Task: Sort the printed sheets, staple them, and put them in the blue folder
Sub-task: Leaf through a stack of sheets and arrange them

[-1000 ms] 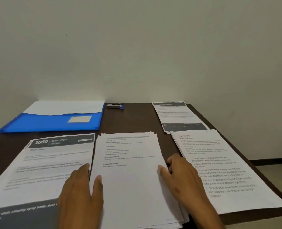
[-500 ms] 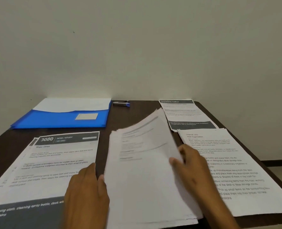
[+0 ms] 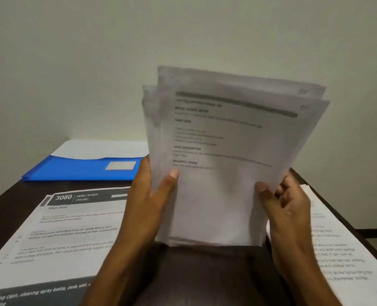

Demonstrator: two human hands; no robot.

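Both hands, left hand (image 3: 152, 202) and right hand (image 3: 287, 208), are gripping the upright stack of sheets (image 3: 223, 155) mid-frame, bottom edge nearing the table (image 3: 205, 272).

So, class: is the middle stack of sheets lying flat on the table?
No, both hands, left hand and right hand, hold the stack upright.

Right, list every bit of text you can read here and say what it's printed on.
"3080", "DESK / STUDY", "Wipe Desk": header of the left sheet on the table.
"TASK DESCRIPTION": held stack, gripped by the left hand and right hand; the rest is blurred.
Right sheet: blurred.
Blue folder label: unreadable.
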